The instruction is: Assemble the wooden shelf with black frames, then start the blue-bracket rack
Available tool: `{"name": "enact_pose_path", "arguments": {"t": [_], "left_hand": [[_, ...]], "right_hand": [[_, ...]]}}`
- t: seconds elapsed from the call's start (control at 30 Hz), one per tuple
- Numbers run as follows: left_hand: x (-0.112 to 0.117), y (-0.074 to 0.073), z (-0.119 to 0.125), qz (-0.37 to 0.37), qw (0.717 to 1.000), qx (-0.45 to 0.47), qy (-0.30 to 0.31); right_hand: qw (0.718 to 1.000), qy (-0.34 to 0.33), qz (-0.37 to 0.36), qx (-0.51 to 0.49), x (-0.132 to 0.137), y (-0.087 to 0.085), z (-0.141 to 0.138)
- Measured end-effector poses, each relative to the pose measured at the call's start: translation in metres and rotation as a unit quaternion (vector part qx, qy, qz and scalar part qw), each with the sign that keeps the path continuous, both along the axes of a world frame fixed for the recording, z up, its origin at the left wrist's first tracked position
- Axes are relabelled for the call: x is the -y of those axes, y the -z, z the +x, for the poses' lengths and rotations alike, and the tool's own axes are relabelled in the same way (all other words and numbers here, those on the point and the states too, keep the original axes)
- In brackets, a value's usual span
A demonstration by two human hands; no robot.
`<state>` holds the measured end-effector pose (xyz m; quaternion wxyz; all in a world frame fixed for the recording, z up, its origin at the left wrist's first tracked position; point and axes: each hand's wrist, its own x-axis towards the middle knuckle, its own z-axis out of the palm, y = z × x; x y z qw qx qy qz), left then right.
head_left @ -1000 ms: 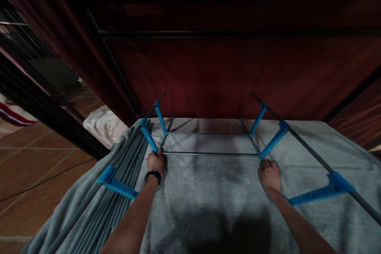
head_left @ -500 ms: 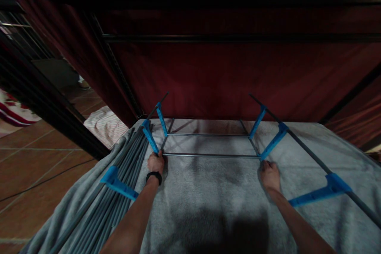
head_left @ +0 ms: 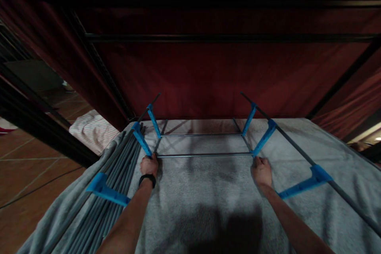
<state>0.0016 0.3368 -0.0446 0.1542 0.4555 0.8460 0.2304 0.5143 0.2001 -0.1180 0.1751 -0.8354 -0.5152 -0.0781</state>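
A drying rack with grey rods (head_left: 205, 154) and blue plastic brackets (head_left: 142, 139) stands before me, draped with a grey towel (head_left: 202, 190). My left hand (head_left: 149, 165), with a black band on its wrist, is closed on the towel's far edge beside the left bracket. My right hand (head_left: 262, 170) is closed on the same edge next to the right bracket (head_left: 263, 138). Both hands sit just below the nearest bare rod.
A dark red fabric sheet (head_left: 214, 75) hangs behind the rack on a dark frame. The rack's folded left wing (head_left: 104, 202) slopes down, with a blue bracket (head_left: 105, 190) on it. A pale striped cloth (head_left: 89, 129) lies on the tiled floor (head_left: 26, 178) at left.
My view has shifted slightly right, so the rack and hands sit a little further left in the picture. Both hands keep their hold on the towel edge by the rod.
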Motion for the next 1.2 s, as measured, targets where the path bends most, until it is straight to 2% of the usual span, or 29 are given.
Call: {"name": "enact_pose_path", "arguments": {"t": [0.5,0.7,0.83,0.9,0.97,1.07,1.13,1.2], "left_hand": [[0.0,0.003,0.002,-0.003,1.0,-0.025,-0.001],[0.0,0.001,0.004,0.004,1.0,-0.016,-0.002],[0.003,-0.003,0.006,0.009,1.0,-0.008,-0.008],[0.014,-0.002,0.011,0.032,0.999,-0.014,-0.011],[0.034,0.004,0.019,0.09,0.995,-0.036,0.005],[0.077,0.016,0.036,0.171,0.974,-0.104,0.107],[0.105,0.025,0.047,0.161,0.957,-0.17,0.171],[0.126,0.031,0.054,0.123,0.944,-0.231,0.203]], "right_hand": [[0.999,0.028,-0.024,-0.024,-0.002,-0.006,-0.004],[0.997,0.046,-0.06,-0.021,-0.001,-0.016,-0.011],[0.996,0.055,-0.058,-0.028,0.0,-0.027,-0.019],[0.997,0.064,-0.032,-0.024,0.004,-0.028,-0.03],[0.999,0.05,0.016,-0.008,0.012,-0.023,-0.045],[0.998,-0.03,0.061,0.016,0.032,-0.007,-0.073],[0.998,-0.049,0.036,0.026,0.048,0.004,-0.089],[0.998,-0.045,-0.003,0.037,0.06,0.011,-0.098]]}}
